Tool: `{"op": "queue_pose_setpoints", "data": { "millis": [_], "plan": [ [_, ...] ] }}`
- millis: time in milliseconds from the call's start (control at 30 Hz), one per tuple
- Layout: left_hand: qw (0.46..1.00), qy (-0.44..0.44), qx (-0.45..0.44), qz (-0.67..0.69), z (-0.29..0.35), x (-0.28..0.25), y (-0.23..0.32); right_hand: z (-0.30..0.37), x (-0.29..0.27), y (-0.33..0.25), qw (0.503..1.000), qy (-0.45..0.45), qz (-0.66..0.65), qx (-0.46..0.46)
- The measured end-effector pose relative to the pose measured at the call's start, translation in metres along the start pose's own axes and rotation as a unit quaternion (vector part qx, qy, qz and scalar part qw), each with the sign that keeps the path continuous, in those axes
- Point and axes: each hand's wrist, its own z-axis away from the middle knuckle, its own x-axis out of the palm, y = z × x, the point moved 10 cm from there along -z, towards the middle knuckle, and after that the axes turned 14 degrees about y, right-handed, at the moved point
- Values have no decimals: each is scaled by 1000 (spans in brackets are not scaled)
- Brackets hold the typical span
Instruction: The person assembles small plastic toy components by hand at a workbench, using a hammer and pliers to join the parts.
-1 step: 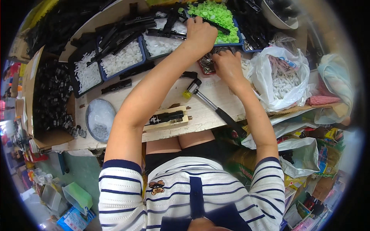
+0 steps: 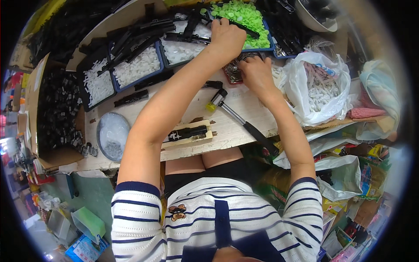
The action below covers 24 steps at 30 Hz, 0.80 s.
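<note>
A long black plastic strip [image 2: 244, 29] lies across the tray of green caps [image 2: 248, 15], under the left hand [image 2: 227, 37], whose fingers curl onto it. The right hand [image 2: 255, 74], fingers bent, reaches into a small tray of metal pieces [image 2: 233, 70] just beside. A hammer [image 2: 238, 118] lies on the tabletop [image 2: 231, 131] nearer the body.

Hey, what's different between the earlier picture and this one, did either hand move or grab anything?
Nothing visibly changed. The left hand is at the tray of green caps as before, the right hand at the small tray of metal pieces, and the hammer lies in the same spot on the table.
</note>
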Motion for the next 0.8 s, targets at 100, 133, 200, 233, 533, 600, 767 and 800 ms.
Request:
{"op": "queue_pose_setpoints", "data": {
  "millis": [100,133,200,233,533,600,767,800],
  "plan": [
    [1000,-7,8,7,-5,6,-1,-1,-1,-5,1000,1,-15,-21],
    [1000,-6,10,6,-5,6,-2,0,0,-5,1000,-8,-24,-19],
    [1000,-21,6,22,-4,8,-5,1,-4,-3,999,2,-36,-9],
    [1000,-20,8,21,-5,7,-7,2,-6,-1,999,11,-48,-1],
    [997,50,-7,51,0,5,-5,11,-14,2,991,37,-128,27],
    [998,56,16,-2,-1,3,3,13,-13,-1,991,35,-129,29],
    [1000,9,21,-4,-3,7,4,15,-21,-3,988,24,-147,34],
    [999,32,12,29,-4,3,0,16,-24,0,985,39,-163,48]
  ]
}}
